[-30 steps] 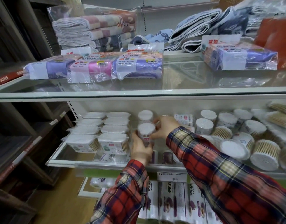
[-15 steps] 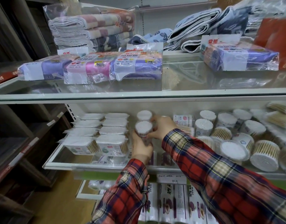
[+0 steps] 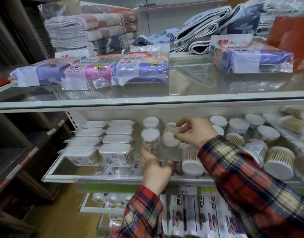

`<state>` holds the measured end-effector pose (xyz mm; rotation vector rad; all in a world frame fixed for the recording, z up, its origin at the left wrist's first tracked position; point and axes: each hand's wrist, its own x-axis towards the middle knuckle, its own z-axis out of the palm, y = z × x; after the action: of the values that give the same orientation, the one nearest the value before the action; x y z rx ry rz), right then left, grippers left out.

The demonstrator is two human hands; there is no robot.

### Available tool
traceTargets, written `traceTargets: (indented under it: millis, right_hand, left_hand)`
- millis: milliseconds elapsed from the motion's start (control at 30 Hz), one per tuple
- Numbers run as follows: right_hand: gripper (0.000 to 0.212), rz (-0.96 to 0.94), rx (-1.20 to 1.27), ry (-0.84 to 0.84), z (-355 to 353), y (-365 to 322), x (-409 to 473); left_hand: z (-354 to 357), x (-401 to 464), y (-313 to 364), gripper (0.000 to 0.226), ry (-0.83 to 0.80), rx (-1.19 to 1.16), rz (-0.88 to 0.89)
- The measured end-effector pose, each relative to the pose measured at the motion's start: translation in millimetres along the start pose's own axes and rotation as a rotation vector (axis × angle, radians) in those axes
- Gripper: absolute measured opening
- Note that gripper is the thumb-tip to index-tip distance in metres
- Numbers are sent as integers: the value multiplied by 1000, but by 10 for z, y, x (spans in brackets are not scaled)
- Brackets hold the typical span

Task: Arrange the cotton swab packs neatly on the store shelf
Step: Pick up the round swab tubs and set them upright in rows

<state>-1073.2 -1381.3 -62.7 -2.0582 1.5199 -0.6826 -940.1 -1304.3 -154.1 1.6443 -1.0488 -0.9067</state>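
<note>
Hands are both working the middle shelf [image 3: 103,177]. Right hand [image 3: 194,133] is pinching a round swab tub [image 3: 171,135] lying on its side, thumb and fingertips on its wall, cotton end facing the camera. Left hand [image 3: 154,166] is blurred, fingers loosely curled just under an upright tub [image 3: 150,140]; it's looking like it's touching the base, but I can't tell if it's actually gripping. A second upright tub [image 3: 150,122] is standing right behind that one, starting a column.

Flat swab packs [image 3: 103,141] are already sitting in two tidy rows on the left. Loose tubs [image 3: 261,134] are lying jumbled to the right, some upright, some tipped.

Handling, my read: tubs are looking light, thin clear plastic, stiff enough to pinch but slick and prone to rolling when on their side. Best hold is probably around the wall mid-height, not the lid, which could pop. Flat packs are in soft film, so squeezing could be bending the sticks.

Next is likely standing the tipped tub upright beside the column. Risk: knocking the neighbours over.

Upper glass shelf [image 3: 199,98] is carrying bagged cloths [image 3: 139,71] and towels [image 3: 89,30], not part of this.
</note>
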Motion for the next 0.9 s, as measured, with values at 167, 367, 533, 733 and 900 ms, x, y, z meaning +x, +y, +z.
traceTargets:
  millis: [167,367,533,733,900]
  right_hand:
    - [20,47,45,62,-292,217,-269]
    - [41,39,-178,-132,-375,431,-492]
    - [71,7,-290,-203,-293,524,-562]
    - [66,-24,-342,-195,-210,622,-586]
    - [59,-60,-356,-213,-197,675,-580]
  left_hand:
    - [-36,-167,-37,107,-56,-40,-27]
    - [191,-342,54,100,-230,188,81]
    - [433,-287,163,110,-240,252,52]
    - [580,-279,175,82,-156,437,99]
    - [603,-367,173,77,-94,308,110]
